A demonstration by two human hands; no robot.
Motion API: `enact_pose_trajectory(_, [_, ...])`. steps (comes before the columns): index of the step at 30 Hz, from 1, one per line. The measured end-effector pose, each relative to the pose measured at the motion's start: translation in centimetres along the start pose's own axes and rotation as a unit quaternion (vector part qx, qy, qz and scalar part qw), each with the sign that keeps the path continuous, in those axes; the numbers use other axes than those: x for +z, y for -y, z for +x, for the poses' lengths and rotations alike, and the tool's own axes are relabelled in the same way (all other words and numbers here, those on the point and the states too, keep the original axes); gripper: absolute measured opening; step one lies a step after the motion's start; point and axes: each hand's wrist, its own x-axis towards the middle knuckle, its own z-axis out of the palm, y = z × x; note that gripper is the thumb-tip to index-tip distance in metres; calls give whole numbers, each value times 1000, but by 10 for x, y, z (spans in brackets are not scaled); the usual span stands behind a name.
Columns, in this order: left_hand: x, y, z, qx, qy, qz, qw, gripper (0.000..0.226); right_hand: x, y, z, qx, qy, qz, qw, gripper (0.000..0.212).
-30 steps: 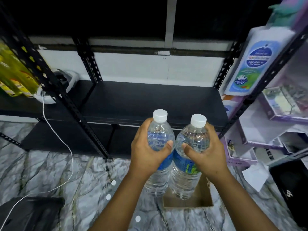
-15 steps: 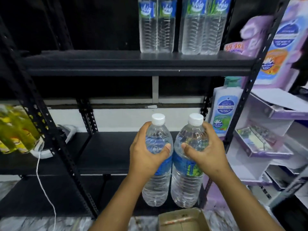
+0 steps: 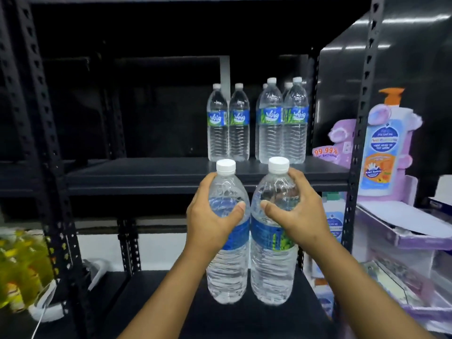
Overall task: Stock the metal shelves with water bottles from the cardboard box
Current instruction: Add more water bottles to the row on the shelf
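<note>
L hand (image 3: 212,225): grasping L bottle (image 3: 228,241), upright. R hand (image 3: 297,216): grasping R bottle (image 3: 272,248), upright; the two touch. Both held in air, front of & mostly below mid shelf (image 3: 151,173). On mid shelf, R side: stocked bottles (image 3: 256,126). R of shelf: soap dispenser (image 3: 382,148).

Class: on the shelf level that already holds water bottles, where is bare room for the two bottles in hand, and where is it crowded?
Bare room: the upper shelf left of the standing bottles, up to the left upright, and a narrow front strip. Crowded: its right end, beside the right upright.
</note>
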Motion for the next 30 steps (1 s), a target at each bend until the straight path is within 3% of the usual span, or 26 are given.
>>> enact_pose_trajectory(7, [-15,-29,76,79,-30,5,996,67,-1,38,70,-74,-25,-10,997,78])
enact_pose_trajectory(18, [-27,-59,173,163,-79,13,983,63,10,73,164,-185,-64,-8,981,66])
enact_pose_trajectory(30, [-8,-31,237,122,-114,0,986,55,32,53,242,-159,-70,-16,985,68])
